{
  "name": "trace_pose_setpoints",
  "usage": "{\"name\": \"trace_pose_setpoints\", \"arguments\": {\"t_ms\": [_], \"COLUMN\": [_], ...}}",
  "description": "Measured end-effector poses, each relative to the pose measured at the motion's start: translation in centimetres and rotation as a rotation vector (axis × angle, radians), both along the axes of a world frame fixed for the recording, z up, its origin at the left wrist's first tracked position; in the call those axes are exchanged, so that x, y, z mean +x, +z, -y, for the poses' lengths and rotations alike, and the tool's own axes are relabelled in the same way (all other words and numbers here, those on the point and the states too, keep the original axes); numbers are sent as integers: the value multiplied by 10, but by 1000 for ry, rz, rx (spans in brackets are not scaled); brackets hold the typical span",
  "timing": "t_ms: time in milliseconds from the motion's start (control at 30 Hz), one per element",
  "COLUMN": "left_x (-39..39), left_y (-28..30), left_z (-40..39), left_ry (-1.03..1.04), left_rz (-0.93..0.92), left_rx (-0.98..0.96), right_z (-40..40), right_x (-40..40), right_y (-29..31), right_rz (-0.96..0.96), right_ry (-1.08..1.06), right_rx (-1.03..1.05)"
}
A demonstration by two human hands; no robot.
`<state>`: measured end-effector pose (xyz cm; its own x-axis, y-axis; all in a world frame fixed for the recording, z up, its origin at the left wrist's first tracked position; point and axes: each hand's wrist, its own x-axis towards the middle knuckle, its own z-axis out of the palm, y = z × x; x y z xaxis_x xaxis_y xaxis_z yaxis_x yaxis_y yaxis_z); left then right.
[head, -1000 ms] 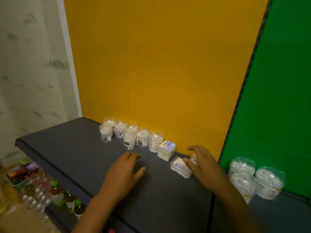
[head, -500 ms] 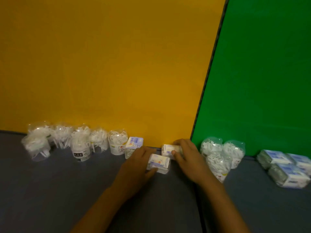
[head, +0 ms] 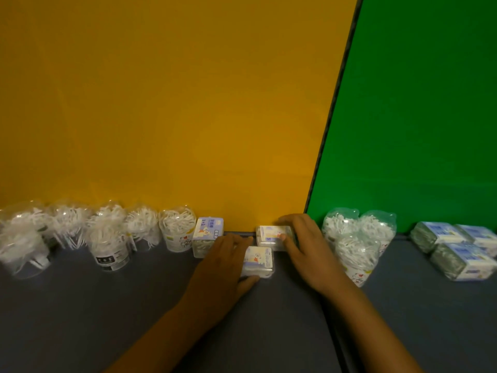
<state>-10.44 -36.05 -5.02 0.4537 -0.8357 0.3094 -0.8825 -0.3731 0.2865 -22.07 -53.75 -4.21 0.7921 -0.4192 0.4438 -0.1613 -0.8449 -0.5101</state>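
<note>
Left hand (head: 223,267): grasps the near box (head: 258,261), with the thumb under its near edge and the fingers along its far left side.
Right hand (head: 309,246): grips the far box (head: 272,235), with the thumb on its front face and the fingers curled over the top.
Where the boxes are: both lie flat on the dark shelf (head: 80,319). The near box sits just in front of the far one, which is at the foot of the yellow panel (head: 188,103), near the seam with the green panel (head: 430,130).
Risk, left side: the upright box (head: 207,230) stands just beside the left hand's knuckles. Sliding the near box leftward could tip it into the row of clear tubs (head: 177,228).
Risk, right side: the cluster of tubs (head: 357,249) is close to the right wrist. A wide sweep of the forearm would likely knock over the nearest one.
Risk, grip: the boxes look small and glossy, so lifting one by the edges alone may let it slip and land askew.
Risk, lining up: pushing the two boxes together hard could skew the far one against the panel.
Change over the last second: the left hand lay flat and empty on the shelf and now holds the near box, which sits straighter than before.
Change of view: the camera has swung right, bringing the wrapped packs (head: 457,254) at the far right into sight.
Change in the last half second: hardly any, as both hands and both boxes sit much as they did.
</note>
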Motion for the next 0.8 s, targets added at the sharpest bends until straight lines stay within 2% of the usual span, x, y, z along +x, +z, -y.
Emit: {"name": "trace_pose_setpoints", "arguments": {"t_ms": [67, 167, 300, 467, 800], "left_x": [0, -2, 12, 30, 43], "left_y": [-2, 1, 10, 27, 31], "left_z": [1, 2, -2, -12, -16], "left_ry": [4, -18, -66, -56, -59], "left_rz": [-22, 67, -45, -129, -241], "left_rx": [20, -177, -403, -599, -698], "right_z": [0, 2, 3, 1, -6], "right_x": [1, 1, -1, 2, 5], "right_y": [-2, -7, -12, -16, -13], "right_rz": [3, 1, -39, -101, -136], "right_ry": [0, -46, -134, -144, -93], "right_rx": [-18, -26, -52, -53, -52]}}
